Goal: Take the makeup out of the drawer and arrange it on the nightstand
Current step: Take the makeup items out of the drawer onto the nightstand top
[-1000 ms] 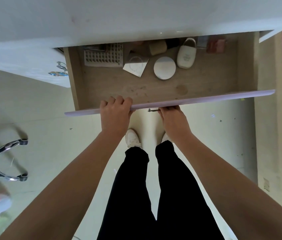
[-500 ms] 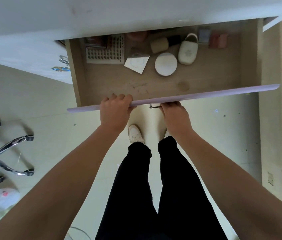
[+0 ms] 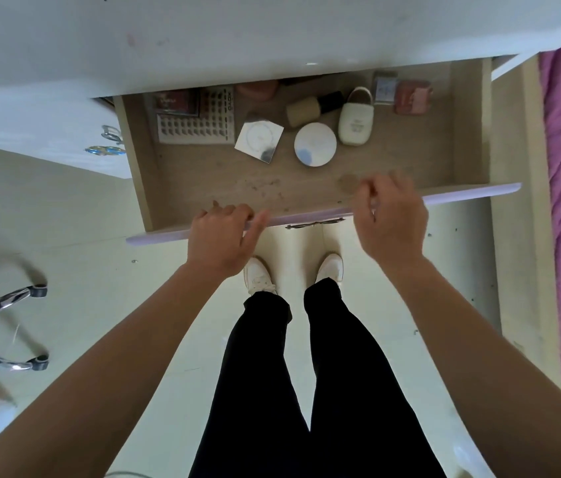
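Round compact point(image 3: 315, 144) in drawer point(image 3: 471, 125), square compact point(image 3: 259, 141) left, bottle point(image 3: 355, 122) right

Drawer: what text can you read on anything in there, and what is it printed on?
"KOYO", letters uncertain: sideways along the right edge of the lash tray.
White bottle: small print, too blurred to read.
Square compact: faint ring print, unreadable.
Palette: a blurred mark, unreadable.
Small box: label too blurred to read.
Nothing else in the drawer shows readable text.
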Tool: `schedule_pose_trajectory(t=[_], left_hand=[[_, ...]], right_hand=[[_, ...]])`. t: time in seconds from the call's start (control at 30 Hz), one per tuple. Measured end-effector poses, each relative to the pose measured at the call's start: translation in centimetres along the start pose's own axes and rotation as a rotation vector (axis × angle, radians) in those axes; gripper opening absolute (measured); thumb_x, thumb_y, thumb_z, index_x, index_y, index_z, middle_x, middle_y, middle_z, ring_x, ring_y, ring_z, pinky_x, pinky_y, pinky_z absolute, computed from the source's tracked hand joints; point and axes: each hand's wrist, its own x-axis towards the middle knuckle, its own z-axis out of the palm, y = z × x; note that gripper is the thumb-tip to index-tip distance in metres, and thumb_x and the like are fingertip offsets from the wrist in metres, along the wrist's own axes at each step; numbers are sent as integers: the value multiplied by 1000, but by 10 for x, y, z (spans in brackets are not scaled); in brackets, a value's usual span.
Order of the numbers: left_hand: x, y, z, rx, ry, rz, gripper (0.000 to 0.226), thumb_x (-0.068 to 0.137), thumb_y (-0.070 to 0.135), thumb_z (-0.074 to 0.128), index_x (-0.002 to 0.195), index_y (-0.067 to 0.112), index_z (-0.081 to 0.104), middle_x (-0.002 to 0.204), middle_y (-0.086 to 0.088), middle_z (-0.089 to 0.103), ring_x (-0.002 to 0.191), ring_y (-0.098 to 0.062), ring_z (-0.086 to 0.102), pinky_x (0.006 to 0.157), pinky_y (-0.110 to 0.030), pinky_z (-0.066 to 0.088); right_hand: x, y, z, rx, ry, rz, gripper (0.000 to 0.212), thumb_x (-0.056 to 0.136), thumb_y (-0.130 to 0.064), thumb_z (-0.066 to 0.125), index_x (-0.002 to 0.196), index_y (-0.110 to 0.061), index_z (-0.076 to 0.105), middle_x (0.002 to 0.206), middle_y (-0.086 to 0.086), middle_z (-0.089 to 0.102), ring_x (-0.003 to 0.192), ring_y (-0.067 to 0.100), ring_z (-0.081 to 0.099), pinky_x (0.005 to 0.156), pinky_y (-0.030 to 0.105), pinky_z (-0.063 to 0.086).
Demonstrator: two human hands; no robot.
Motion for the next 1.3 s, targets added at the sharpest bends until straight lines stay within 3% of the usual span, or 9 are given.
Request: schedule_pose_trajectory(t=[0.07, 0.17, 0.3, 0.5, 0.67, 0.87, 0.97, 1.07, 1.3], left_hand=[[11, 0, -4, -49, -54, -106, 64, 96, 63, 18, 81, 18, 60, 64, 2, 58, 59, -26, 58, 56, -29, 37], [32, -7, -7, -191, -124, -280, 36, 97, 48, 45, 109, 20, 62, 98, 2, 69, 86, -24, 65, 75, -34, 52], [51, -12, -11, -194, -181, -291, 52, 95, 40, 55, 140, 15, 44, 136, -13, 50, 110, -37, 58, 89, -42, 46], [89, 1, -4, -35, -117, -164, 76, 86, 34, 66, 149, 16, 29, 157, -21, 20, 140, -42, 28, 99, -55, 41], [127, 20, 10, 20, -133, -88, 99, 75, 36, 74, 155, 25, 16, 160, -21, 8, 142, -44, 20, 100, -57, 40], [150, 40, 21, 178, -109, -105, 92, 87, 25, 59, 157, 28, -1, 153, -26, 21, 130, -45, 33, 94, -56, 39], [153, 43, 26, 234, -84, -89, 75, 90, 21, 48, 156, 25, 12, 148, -28, 30, 125, -46, 38, 91, -55, 40], [147, 41, 30, 246, -72, -90, 67, 92, 23, 47, 153, 24, 22, 142, -25, 39, 120, -45, 43, 85, -53, 43], [128, 36, 30, 180, -191, -192, 75, 84, 28, 64, 149, 21, 25, 141, -17, 34, 118, -42, 41, 86, -51, 43]], right_hand=[[30, -1, 5, -33, -199, 54, 25, 93, -25, 53, 111, -13, 64, 109, 10, 58, 93, 32, 57, 74, 36, 44], [69, -7, 29, -131, -503, -4, 50, 92, -28, 58, 140, -20, 47, 139, 12, 43, 113, 39, 53, 90, 45, 48], [86, -16, 66, -322, -718, -256, 71, 85, -34, 69, 148, -25, 38, 156, 15, 27, 131, 42, 35, 101, 47, 41], [75, -10, 84, -406, -641, -209, 41, 84, -33, 70, 120, -16, 61, 137, 12, 39, 119, 37, 44, 91, 43, 47], [82, 1, 77, -299, -695, -169, 64, 80, -19, 71, 136, -14, 42, 135, 17, 37, 109, 39, 54, 88, 46, 52], [92, 21, 59, -437, -609, -63, 102, 71, -42, 78, 150, -21, 16, 141, 19, 26, 122, 39, 38, 86, 49, 50], [105, 23, 59, -421, -621, 30, 129, 62, -65, 79, 155, -31, -3, 156, 22, 5, 132, 43, 29, 94, 53, 45], [114, 25, 68, -388, -702, 63, 136, 61, -69, 78, 155, -35, -15, 161, 18, -19, 138, 48, 23, 103, 53, 42], [119, 29, 68, -528, -761, -94, 115, 74, -43, 76, 155, -25, -3, 156, 29, 11, 121, 46, 44, 91, 42, 45]])
